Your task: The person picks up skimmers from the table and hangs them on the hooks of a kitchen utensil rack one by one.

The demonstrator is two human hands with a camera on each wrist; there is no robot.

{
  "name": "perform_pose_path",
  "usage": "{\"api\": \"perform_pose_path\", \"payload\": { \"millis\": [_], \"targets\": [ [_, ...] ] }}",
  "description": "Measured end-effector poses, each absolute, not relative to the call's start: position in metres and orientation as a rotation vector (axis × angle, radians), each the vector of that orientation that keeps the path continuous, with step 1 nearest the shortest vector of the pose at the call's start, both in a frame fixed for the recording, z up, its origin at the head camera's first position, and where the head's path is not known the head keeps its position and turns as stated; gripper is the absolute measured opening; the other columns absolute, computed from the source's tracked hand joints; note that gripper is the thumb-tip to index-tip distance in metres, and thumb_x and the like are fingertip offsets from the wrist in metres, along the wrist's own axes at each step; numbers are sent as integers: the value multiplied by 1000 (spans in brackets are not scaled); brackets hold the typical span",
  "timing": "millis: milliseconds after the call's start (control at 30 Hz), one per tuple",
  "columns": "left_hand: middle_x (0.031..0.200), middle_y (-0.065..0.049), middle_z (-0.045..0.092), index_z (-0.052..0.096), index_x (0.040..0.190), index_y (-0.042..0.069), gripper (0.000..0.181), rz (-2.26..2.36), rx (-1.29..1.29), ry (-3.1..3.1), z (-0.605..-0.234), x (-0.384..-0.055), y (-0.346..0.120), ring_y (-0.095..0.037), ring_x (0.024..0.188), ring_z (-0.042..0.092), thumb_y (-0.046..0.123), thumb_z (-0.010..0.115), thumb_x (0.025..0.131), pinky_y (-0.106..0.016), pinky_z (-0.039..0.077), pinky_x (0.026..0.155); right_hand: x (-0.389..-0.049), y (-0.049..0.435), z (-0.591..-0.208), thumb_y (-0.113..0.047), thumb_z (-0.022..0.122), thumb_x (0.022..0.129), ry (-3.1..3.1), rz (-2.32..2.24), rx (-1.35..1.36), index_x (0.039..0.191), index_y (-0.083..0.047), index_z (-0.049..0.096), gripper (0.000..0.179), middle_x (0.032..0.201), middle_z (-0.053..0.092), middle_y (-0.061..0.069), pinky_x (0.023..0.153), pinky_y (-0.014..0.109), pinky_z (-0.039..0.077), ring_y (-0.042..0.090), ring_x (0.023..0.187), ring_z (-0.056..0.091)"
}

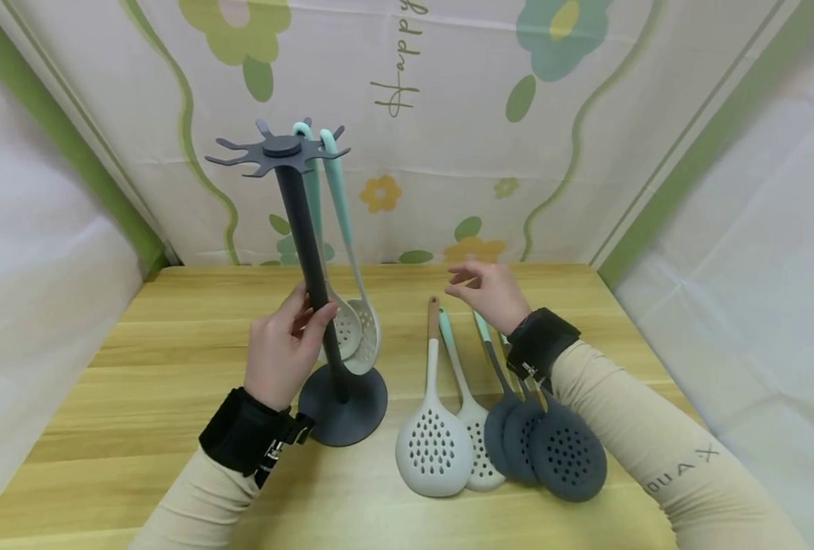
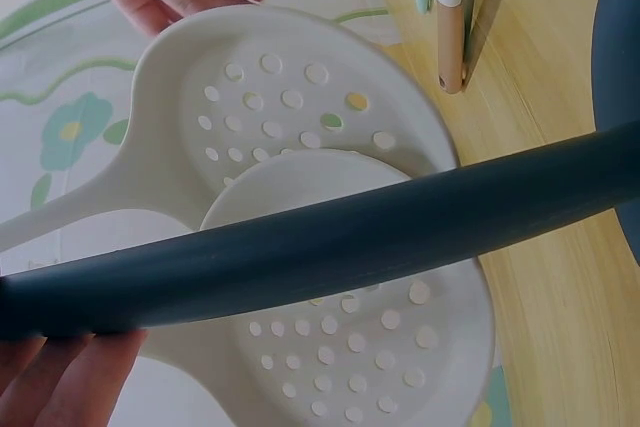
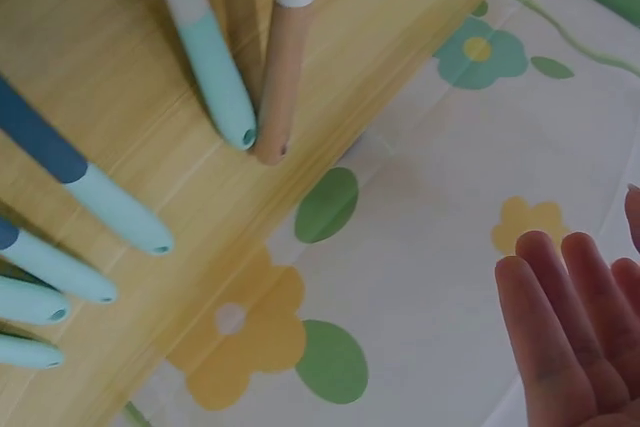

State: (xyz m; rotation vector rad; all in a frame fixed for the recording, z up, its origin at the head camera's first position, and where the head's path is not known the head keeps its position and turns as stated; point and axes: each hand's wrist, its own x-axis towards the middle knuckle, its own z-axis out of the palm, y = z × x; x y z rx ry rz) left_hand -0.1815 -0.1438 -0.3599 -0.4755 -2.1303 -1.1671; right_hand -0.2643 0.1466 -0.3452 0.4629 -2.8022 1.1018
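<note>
My left hand [image 1: 276, 351] grips the dark pole [image 1: 299, 229] of an upright utensil stand with a round base [image 1: 345, 428] and a ring of hooks on top. Two pale perforated skimmers [image 2: 290, 97] with mint handles [image 1: 338, 191] hang on the stand's far right side, behind the pole. My right hand [image 1: 491, 294] holds nothing; its fingers [image 3: 545, 327] are loosely extended above the table's back edge, close to the handle ends of the utensils lying there. Nearest on its left are a white slotted turner [image 1: 434, 477] with a brown-tipped handle and a white perforated skimmer [image 1: 486, 470] with a mint handle.
Several dark grey utensils [image 1: 568, 458] with mint handles [image 3: 120, 212] lie on the right of the wooden table [image 1: 173, 382], partly overlapping under the right forearm. A flowered cloth [image 1: 448, 176] hangs behind the table, with white cloth at both sides.
</note>
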Motion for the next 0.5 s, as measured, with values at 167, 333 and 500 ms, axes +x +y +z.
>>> {"api": "perform_pose_path", "payload": {
  "millis": [167, 333, 500],
  "targets": [
    [97, -21, 75, 64, 116, -3, 30, -1173, -463, -2139, -360, -182, -143, -38, 93, 73, 5, 73, 89, -45, 60, 67, -266, 154, -348, -20, 68, 95, -2843, 1099, 407, 131, -4, 62, 40, 117, 71, 16, 84, 46, 57, 32, 95, 70],
    [97, -21, 75, 64, 116, -4, 29, -1178, -459, -2136, -360, -182, -142, -39, 92, 73, 4, 72, 89, -47, 60, 66, -266, 162, -353, -19, 67, 95, -2869, 1035, 412, 130, -3, 62, 39, 118, 70, 18, 84, 46, 57, 33, 94, 70],
    [96, -21, 75, 64, 116, -3, 28, -1170, -458, -2135, -361, -182, -143, -39, 92, 73, 5, 71, 89, -47, 60, 66, -267, 168, -355, -19, 67, 95, -2889, 993, 404, 128, -2, 64, 37, 116, 71, 19, 85, 47, 57, 34, 95, 70]
  ]
}}
